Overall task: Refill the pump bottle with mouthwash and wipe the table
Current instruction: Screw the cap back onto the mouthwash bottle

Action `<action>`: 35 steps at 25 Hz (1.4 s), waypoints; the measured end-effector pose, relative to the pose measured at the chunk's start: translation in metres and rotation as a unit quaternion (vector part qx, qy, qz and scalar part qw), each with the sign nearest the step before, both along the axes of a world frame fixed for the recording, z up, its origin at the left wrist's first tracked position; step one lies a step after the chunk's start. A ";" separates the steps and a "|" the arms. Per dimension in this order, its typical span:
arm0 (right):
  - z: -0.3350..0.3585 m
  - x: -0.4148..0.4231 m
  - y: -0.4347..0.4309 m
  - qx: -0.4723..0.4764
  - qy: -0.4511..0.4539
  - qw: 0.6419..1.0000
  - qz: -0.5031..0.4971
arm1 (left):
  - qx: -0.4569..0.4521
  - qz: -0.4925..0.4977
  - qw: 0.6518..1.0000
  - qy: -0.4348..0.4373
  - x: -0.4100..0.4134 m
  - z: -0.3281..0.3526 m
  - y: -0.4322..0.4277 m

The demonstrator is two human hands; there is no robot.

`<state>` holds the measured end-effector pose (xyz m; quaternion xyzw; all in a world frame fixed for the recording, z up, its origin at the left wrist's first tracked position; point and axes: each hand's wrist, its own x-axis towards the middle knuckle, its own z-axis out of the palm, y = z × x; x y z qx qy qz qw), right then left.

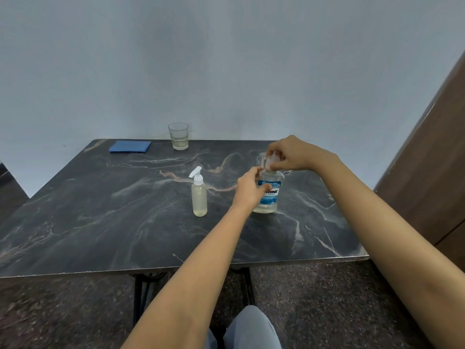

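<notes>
A clear mouthwash bottle (269, 197) with a blue label stands upright on the dark marble table (125, 222), holding a little pale liquid at the bottom. My left hand (250, 188) grips its body from the left. My right hand (292, 153) pinches the clear cap (273, 159) right at the bottle's neck. Whether the cap is on the neck or just above it I cannot tell. A small pump bottle (199, 196) with a white pump head stands upright just left of my left hand, filled with pale yellowish liquid.
A folded blue cloth (130, 146) lies at the table's far left edge. A drinking glass (178, 136) with a little liquid stands at the far edge near the wall. A brown wooden panel (432, 159) rises at the right. My knee shows below the table's front edge.
</notes>
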<state>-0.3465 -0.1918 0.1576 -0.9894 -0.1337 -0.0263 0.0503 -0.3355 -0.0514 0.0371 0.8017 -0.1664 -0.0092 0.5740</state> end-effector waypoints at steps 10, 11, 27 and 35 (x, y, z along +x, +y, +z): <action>0.014 0.002 -0.003 0.008 0.085 0.995 0.057 | -0.006 0.007 1.000 0.011 0.001 -0.002 0.000; 0.010 0.005 -0.001 -0.009 0.052 0.998 0.047 | -0.006 0.009 1.000 0.011 0.000 -0.002 0.000; -0.011 0.019 -0.002 -0.182 -0.059 0.980 0.063 | -0.013 0.019 1.000 0.001 -0.004 -0.005 0.000; -0.033 0.009 0.016 -0.196 -0.130 0.966 -0.109 | 0.011 0.047 0.999 -0.020 -0.004 -0.006 -0.005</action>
